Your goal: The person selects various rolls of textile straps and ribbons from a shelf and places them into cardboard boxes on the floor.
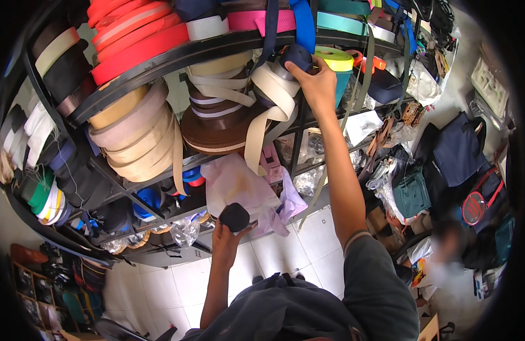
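In front of my body, my left hand [225, 241] is closed around a small black roll [234, 217], probably of webbing, its top face toward me. My right hand [316, 82] reaches up to the rack and grips a dark navy roll [296, 57] of strap, thumb on its near side. That roll sits on top of a stack with a loosely wound cream strap [274, 85], whose end hangs down. To its right is a neon yellow roll [333, 58]. Left of it are brown rolls [217, 132] with cream ones above.
A black metal rack [160, 65] curves across the front, with red rolls [132, 40] on top and beige rolls [140, 145] below. Pale plastic sheeting [240, 182] hangs beyond my left hand. Bags [455, 150] and another person, blurred, are at the right. White tiles [183, 281] cover the floor.
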Motion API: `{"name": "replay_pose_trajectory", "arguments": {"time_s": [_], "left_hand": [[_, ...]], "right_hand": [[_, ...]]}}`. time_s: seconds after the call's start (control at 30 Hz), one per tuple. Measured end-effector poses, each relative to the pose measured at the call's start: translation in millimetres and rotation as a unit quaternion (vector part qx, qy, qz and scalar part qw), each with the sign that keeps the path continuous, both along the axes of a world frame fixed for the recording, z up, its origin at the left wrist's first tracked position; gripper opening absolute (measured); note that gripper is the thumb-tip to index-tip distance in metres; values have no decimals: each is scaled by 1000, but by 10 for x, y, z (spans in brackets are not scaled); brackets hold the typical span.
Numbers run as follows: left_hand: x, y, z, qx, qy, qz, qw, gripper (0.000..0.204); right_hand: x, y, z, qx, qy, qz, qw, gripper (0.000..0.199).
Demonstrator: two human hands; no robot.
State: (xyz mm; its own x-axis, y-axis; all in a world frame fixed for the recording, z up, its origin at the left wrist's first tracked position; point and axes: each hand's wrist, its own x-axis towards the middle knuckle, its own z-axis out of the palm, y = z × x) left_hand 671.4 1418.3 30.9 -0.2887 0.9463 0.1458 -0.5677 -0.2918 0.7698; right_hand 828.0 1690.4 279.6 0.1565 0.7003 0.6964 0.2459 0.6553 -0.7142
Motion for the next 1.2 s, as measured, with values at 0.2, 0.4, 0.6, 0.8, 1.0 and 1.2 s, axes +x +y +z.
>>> {"name": "replay_pose_trajectory", "arguments": {"time_s": [0.2,0.4,0.6,0.8,1.0,1.2], "left_hand": [[-233,-158,-161,-36,7,-13,999,44],[-383,-238,-262,-103,1,-37,994,40],[-451,-263,-332,-119,30,-93,988,38],[-406,-276,-407,-146,55,-117,981,39],[-422,-321,-513,-113,51,-134,983,40],[-428,-315,-486,-137,46,-129,981,40]], "right_hand": [[-235,-32,65,-22,33,-65,997,61],[-194,87,96,-49,-36,-131,989,63],[-250,70,260,-106,-108,-202,968,60],[-358,199,97,-35,-114,-325,938,70],[-368,298,122,-59,-142,-337,929,71],[-341,241,116,-74,-165,-331,926,65]]}}
